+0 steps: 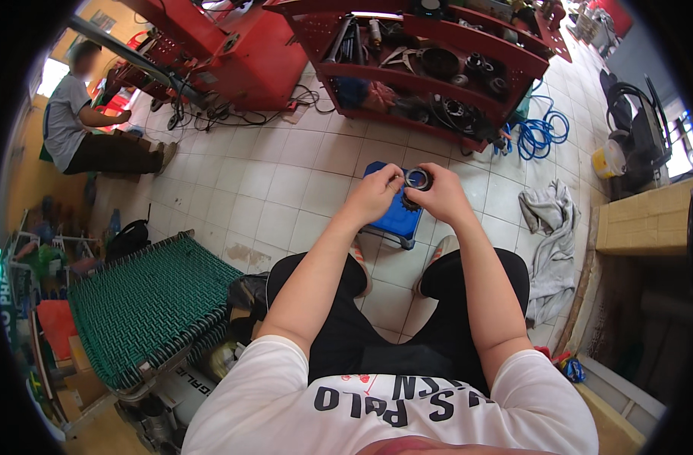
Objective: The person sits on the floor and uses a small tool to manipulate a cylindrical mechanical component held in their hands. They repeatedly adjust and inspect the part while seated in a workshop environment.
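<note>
My right hand [436, 193] is closed on a round metal ring [419, 179], held over a blue plastic platform [392, 224] with a grey base on the floor between my feet. A dark toothed part [409, 203] shows just below the ring, partly behind my fingers. My left hand [375, 191] is beside the ring on its left, thumb and fingers closed together on something small that I cannot make out.
A red tool cart [437, 72] stands ahead, red machinery [248, 61] left of it. A person [77, 129] sits at the far left. A green woven seat [157, 303] is lower left. Blue hose [540, 133], grey cloth [547, 243] and a cardboard-covered ledge [642, 216] are right.
</note>
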Demonstrator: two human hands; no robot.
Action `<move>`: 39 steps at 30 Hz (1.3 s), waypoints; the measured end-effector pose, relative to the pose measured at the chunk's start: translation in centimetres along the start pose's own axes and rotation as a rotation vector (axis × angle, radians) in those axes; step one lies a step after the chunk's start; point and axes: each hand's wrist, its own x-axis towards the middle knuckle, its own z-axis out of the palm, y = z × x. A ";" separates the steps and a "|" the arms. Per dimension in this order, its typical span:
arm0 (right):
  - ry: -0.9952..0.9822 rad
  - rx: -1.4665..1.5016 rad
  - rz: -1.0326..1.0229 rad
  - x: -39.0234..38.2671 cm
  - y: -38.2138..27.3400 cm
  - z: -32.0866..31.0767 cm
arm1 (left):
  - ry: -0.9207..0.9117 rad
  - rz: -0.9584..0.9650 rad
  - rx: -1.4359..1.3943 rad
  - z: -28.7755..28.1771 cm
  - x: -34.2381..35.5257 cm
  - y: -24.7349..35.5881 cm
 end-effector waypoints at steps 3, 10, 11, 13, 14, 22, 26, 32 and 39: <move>-0.028 0.011 0.038 -0.1 -0.6 -0.1 | -0.021 -0.025 0.045 -0.2 -0.2 0.5; -0.134 0.063 0.031 0.1 -0.3 -0.1 | -0.019 -0.018 -0.013 -0.3 -0.3 -0.4; -0.131 0.070 0.017 0.2 -0.1 0.0 | -0.022 -0.039 -0.028 -0.2 -0.3 -0.6; -0.121 0.071 -0.003 0.2 0.2 0.2 | -0.028 -0.080 -0.059 -0.1 -0.2 -0.7; -0.114 0.064 -0.010 0.2 0.2 0.2 | -0.011 -0.057 -0.044 0.0 -0.2 -0.6; -0.145 0.123 0.017 0.2 -1.1 -1.0 | 0.113 0.219 0.087 -0.5 -0.1 0.1; -0.154 0.118 -0.012 0.2 -0.8 -1.3 | 0.131 0.368 0.259 -1.2 0.2 0.2; -0.188 0.194 0.111 -0.2 -2.0 -2.4 | 0.155 0.332 0.259 -1.2 -0.2 1.7; -0.173 0.189 0.048 0.0 -1.0 -1.9 | 0.085 0.221 0.135 -1.2 -0.5 1.9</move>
